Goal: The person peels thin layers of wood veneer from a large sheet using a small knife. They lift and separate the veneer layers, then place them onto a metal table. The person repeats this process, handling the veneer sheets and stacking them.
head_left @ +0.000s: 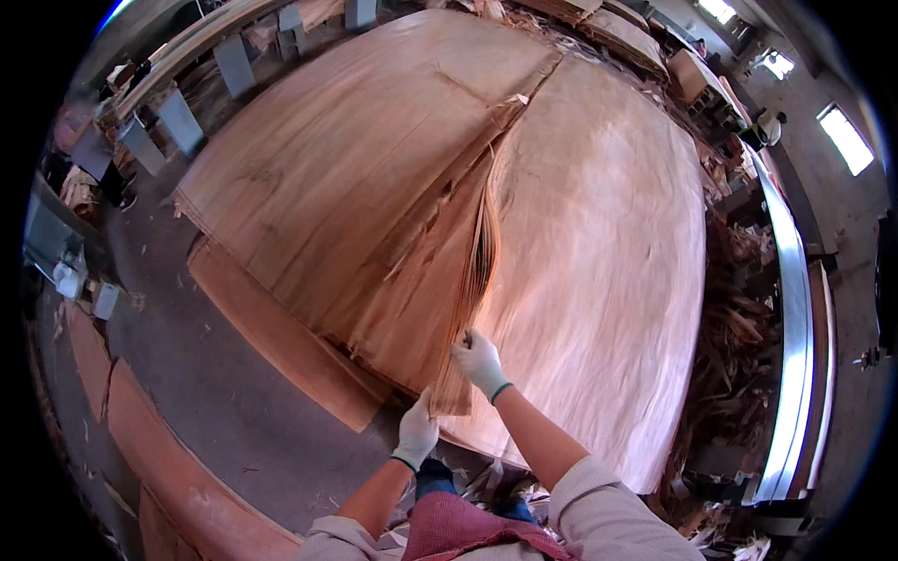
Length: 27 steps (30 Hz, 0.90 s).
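Observation:
Two broad stacks of thin wood veneer lie side by side, a left stack point(309, 206) and a right stack point(599, 280), with a ragged gap between them. Along that gap, the layered edges of several sheets bow upward. My right hand point(481, 365), in a white glove with a green cuff, is closed on these edges near the front end. Lower and to its left, my left hand point(418, 434), gloved the same way, pinches the near corner of a narrow veneer strip point(454, 397). Its fingertips are partly hidden behind the strip.
A lower veneer sheet point(281, 327) juts out at the left. Curved sheets point(178, 458) lie on the floor at lower left. Veneer scraps point(734, 327) are heaped at right beside a long shiny metal rail point(790, 318). A person point(89, 140) stands at far left.

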{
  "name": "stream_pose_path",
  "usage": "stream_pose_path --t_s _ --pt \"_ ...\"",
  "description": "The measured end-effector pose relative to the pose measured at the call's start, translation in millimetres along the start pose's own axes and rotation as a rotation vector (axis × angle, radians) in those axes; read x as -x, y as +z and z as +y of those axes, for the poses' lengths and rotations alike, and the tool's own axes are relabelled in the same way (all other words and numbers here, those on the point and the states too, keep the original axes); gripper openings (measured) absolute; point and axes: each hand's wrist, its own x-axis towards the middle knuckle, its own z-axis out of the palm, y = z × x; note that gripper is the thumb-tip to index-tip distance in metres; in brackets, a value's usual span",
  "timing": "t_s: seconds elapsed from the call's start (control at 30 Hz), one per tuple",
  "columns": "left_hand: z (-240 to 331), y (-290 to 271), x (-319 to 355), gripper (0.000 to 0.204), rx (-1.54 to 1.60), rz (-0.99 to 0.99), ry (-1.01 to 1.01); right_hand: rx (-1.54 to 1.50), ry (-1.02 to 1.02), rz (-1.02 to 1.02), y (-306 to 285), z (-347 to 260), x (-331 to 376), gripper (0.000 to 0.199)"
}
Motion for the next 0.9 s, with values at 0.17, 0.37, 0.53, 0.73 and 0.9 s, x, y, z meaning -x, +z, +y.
stream_pose_path --t_s 0.17,0.37,0.53,0.73,0.9 --pt "35.7 10.1 8.6 0.052 -0.125 -0.129 -0.061 -0.323 0.033 0.081 -33.2 26.4 14.3 0.023" --pt "49.5 55.5 18.8 0.038 -0.138 -0.137 0.210 -0.037 0.107 0.210 -96.7 43.7 49.1 0.020" --pt "45.4 87.7 19.6 0.044 -0.316 -0.366 0.279 -0.206 0.192 0.224 -129.3 76.2 77.5 0.032" --pt "48.0 110.6 15.0 0.023 -0.372 -0.579 0.335 0.139 0.163 0.421 -145.2 117.9 94.2 0.028" --pt "41.4 145.3 29.9 0.015 -0.500 -0.639 0.408 0.223 0.171 0.425 -161.7 157.5 117.6 0.031"
